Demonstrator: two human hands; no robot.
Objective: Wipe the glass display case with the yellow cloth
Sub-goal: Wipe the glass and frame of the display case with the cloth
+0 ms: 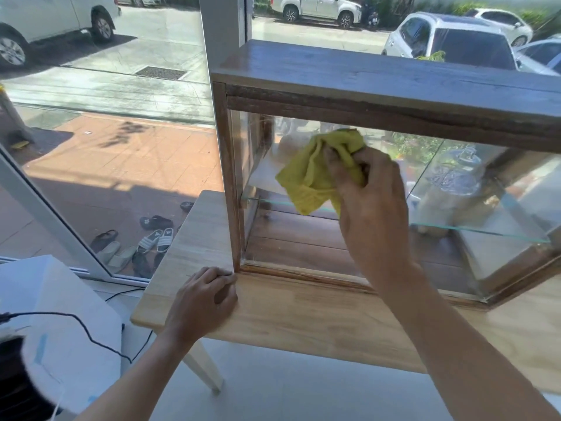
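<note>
yellow cloth (315, 173) bunched, right hand (372, 205) covering part

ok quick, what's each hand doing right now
Left hand: fingers loosely curled, holding nothing, resting on the wooden table.
Right hand: grips the yellow cloth against the glass display case.
</note>
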